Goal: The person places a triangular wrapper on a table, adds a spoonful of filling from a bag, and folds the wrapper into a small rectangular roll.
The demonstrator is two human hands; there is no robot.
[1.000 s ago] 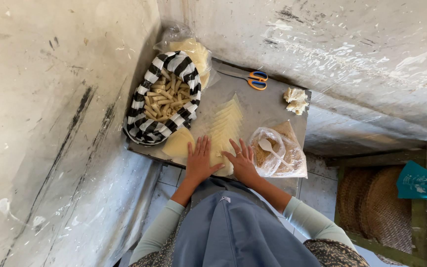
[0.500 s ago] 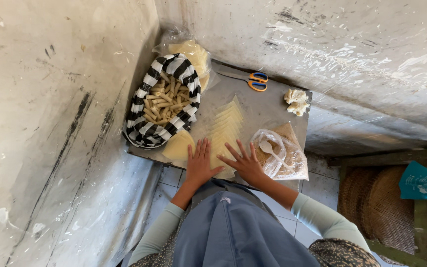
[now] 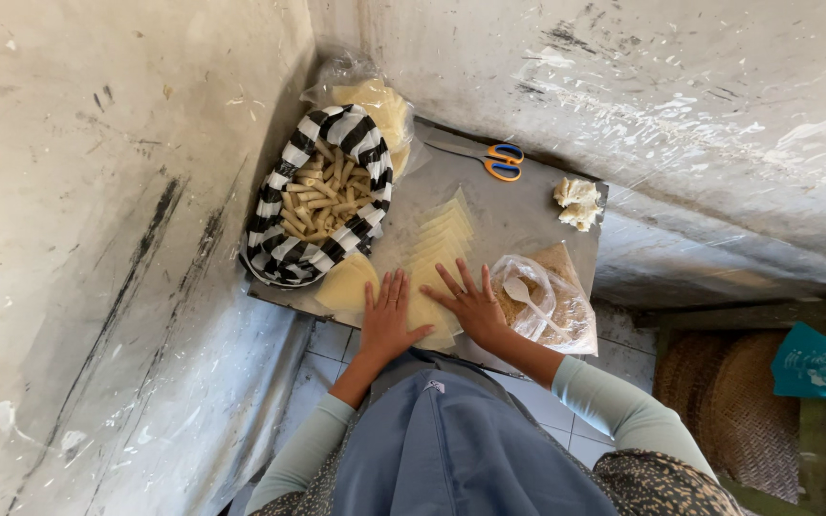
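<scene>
Far left: rough plastered wall, scuffed w/ dark streaks. Next, on the desk (image 3: 518,215), a black-and-white striped basket (image 3: 284,248) sits at the left end, filled w/ rolled pastry sticks (image 3: 322,196). Behind it, in the corner, a clear plastic bag of pale wrapper sheets (image 3: 384,107).

Just below the basket, at the desk's near edge, a round pale wrapper (image 3: 346,285). Left hand (image 3: 386,320) lies flat, palm down, fingers spread, touching that near edge beside the round wrapper; grip wide, holding nothing.

Centre: a fanned row of square yellow wrappers (image 3: 440,239) runs from mid-desk down to the near edge, between the two hands. Right hand (image 3: 475,306) is flat on the nearest square of the row, fingers splayed; grip wide too, pressing not clasping.

Behind, near the back wall: orange-handled scissors (image 3: 499,161). Right of the right hand, touching the wrist area: clear bag of brownish filling (image 3: 566,306) w/ a white spoon (image 3: 526,294) inside. Far right corner of desk: crumpled white tissue (image 3: 576,201). Beyond desk, lower right: woven brown mat (image 3: 719,420) on the floor, teal item (image 3: 819,363) at the edge.
</scene>
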